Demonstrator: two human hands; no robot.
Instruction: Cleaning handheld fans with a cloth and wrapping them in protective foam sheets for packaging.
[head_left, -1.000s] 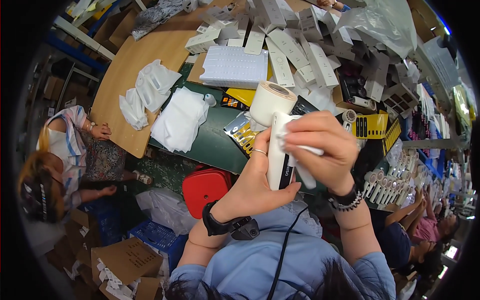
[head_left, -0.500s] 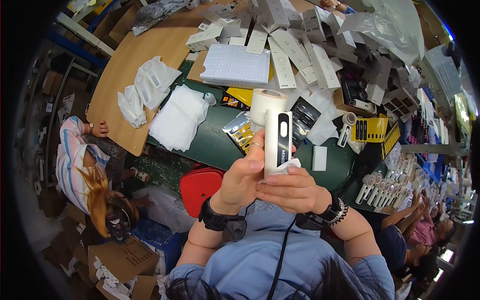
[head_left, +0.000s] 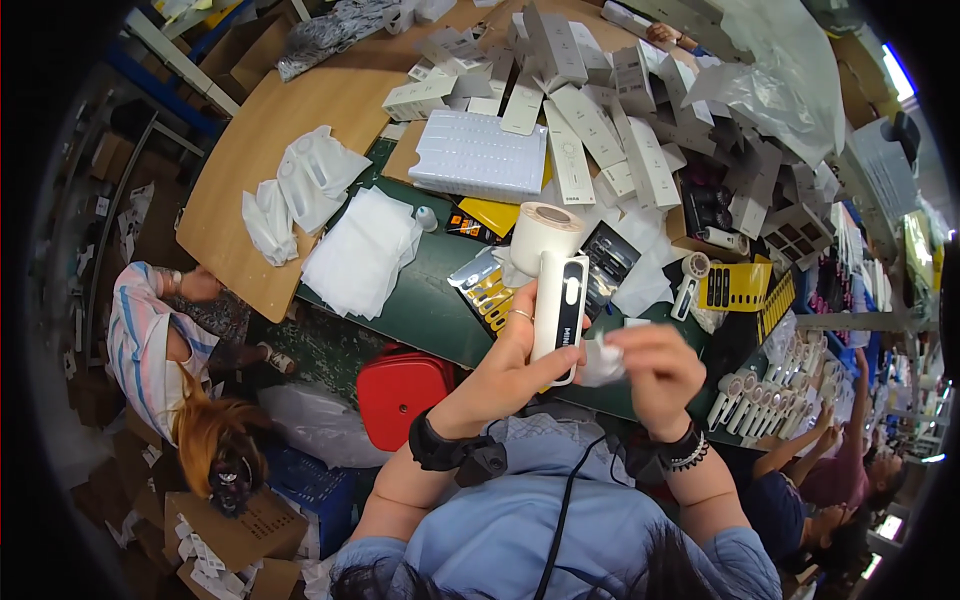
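Observation:
My left hand [head_left: 492, 378] is wrapped around the handle of a white handheld fan [head_left: 548, 295], which stands upright with its round head at the far end. A dark panel with an oval button runs along the handle. To the right of the handle, my right hand [head_left: 660, 378], smeared by motion, pinches a crumpled white wipe [head_left: 602, 362]. The wipe is close to the handle's lower end; whether it touches I cannot tell. Beyond the fan lie sheets of yellow and black stickers [head_left: 484, 288] and a black sticker sheet [head_left: 610, 255].
White paper sheets [head_left: 362, 250] and bagged fans [head_left: 315, 172] lie to the left. Small white boxes [head_left: 570, 120] are heaped at the back. Several fans [head_left: 750, 405] stand in rows at right. A red stool [head_left: 400, 400] is at the near left; one co-worker [head_left: 165, 350] sits beyond it.
My right hand has come off the fan and moved right, taking the wipe along. The fan stays in my left hand, slightly lower and tilted a little. The whole view has shifted slightly.

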